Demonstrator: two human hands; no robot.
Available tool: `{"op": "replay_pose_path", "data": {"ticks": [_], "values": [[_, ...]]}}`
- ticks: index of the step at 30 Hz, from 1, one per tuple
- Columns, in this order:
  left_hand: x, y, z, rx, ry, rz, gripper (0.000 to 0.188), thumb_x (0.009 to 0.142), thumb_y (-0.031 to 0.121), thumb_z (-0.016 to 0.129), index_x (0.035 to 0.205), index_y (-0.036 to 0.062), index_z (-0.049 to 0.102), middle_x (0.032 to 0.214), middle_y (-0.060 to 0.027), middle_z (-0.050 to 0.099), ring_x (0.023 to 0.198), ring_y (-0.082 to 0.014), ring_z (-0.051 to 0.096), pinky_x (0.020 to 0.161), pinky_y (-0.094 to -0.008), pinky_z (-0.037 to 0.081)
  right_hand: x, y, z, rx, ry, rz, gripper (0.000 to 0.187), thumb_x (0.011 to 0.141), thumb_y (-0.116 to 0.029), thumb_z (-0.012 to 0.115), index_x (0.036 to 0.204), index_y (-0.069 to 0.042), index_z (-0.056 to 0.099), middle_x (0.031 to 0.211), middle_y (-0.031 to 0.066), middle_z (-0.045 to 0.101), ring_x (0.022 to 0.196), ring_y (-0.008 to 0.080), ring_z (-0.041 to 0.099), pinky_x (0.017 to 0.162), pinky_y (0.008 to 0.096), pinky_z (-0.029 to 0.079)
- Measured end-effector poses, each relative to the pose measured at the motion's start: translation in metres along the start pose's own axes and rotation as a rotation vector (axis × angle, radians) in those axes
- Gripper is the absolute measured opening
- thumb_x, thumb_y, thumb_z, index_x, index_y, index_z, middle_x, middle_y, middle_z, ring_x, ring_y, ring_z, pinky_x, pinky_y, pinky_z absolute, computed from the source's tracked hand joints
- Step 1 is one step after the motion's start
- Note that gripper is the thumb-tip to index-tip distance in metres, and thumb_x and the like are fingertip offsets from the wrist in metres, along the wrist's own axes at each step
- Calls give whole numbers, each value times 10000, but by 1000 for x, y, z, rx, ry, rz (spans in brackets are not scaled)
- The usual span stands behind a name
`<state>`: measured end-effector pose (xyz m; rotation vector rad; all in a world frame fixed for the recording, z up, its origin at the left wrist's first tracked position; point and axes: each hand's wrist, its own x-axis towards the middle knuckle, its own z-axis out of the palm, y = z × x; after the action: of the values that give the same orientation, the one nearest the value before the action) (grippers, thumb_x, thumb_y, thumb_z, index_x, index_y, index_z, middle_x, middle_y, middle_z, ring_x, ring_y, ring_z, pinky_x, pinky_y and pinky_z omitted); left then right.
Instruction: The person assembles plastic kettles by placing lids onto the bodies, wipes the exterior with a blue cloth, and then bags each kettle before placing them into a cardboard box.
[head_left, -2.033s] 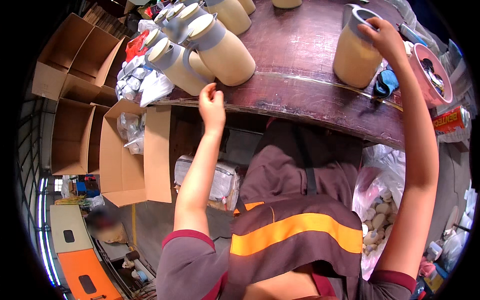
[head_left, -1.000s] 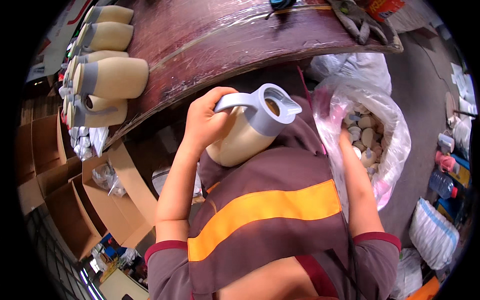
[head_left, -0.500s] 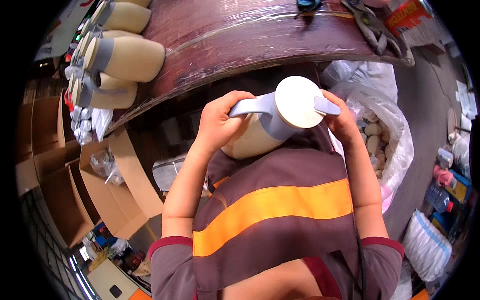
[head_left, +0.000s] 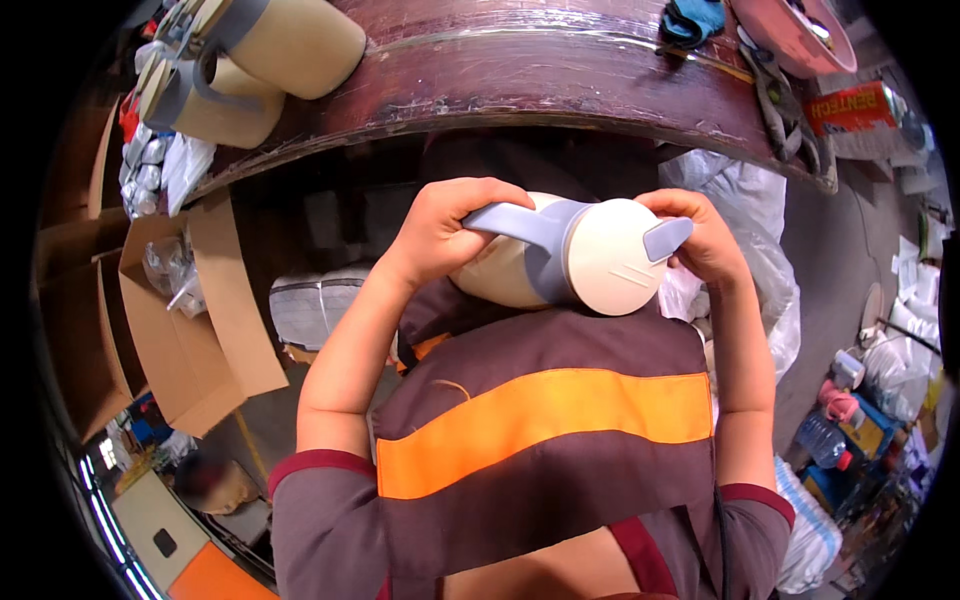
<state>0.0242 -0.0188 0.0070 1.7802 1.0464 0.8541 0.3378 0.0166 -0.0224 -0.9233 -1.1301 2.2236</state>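
A cream jug (head_left: pixel 505 270) with a grey-blue collar and handle is held in front of my apron, lying tilted with its lid end to the right. My left hand (head_left: pixel 440 235) is closed around the jug's handle (head_left: pixel 520 222) and side. The round cream lid (head_left: pixel 612 265) faces up toward me, with a grey-blue tab (head_left: pixel 668 240) at its right edge. My right hand (head_left: pixel 705 235) is closed on the lid's right edge by the tab; some of its fingertips are hidden behind the lid.
A dark red wooden table (head_left: pixel 480 85) runs across the front. Several similar jugs (head_left: pixel 300 50) stand at its left end. A blue cloth (head_left: pixel 692 20) and a pink basin (head_left: pixel 800 38) are at the right. Open cardboard boxes (head_left: pixel 190 345) stand left; a clear plastic bag (head_left: pixel 785 310) lies right.
The jug has tipped, so its lid now faces me more squarely. My right hand has shifted along with the lid's tab. The whole view has shifted too.
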Motion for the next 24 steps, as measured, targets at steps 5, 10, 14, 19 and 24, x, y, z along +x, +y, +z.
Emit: {"op": "replay_pose_path", "data": {"ticks": [5,10,14,19,24], "values": [[-2,5,-4,-8,-26,-26,394,612,-77,501,958,21,661,916,-91,679,844,-202,644,774,-277,492,-3,7,-1,200,-34,77,340,897,-200,594,1131,47,587,882,95,664,624,101,612,523,180,488],[-6,4,-1,18,51,-91,410,611,-54,486,980,16,649,931,-93,673,853,-201,635,781,-280,485,-13,-20,35,26,296,-47,531,939,-377,481,1306,5,449,1007,104,641,815,133,637,620,211,511],[-4,10,19,182,128,-97,400,621,-30,502,989,43,644,900,-104,666,823,-232,642,752,-285,492,-18,-8,76,-722,445,-360,714,800,-436,644,1365,-73,400,1262,211,494,1166,305,497,957,409,396],[4,8,19,286,96,26,340,645,-7,570,966,63,655,866,-105,662,784,-268,643,710,-306,503,9,9,87,-1167,506,-565,637,698,-331,742,1257,-135,507,1243,241,456,1123,422,466,946,455,382],[33,-18,-3,87,89,-188,217,792,127,692,993,53,656,767,-16,604,713,-103,551,653,-251,447,14,-4,103,-1114,58,-1002,503,612,-269,757,1087,-169,627,1171,190,520,1047,362,527,884,433,427]]}}
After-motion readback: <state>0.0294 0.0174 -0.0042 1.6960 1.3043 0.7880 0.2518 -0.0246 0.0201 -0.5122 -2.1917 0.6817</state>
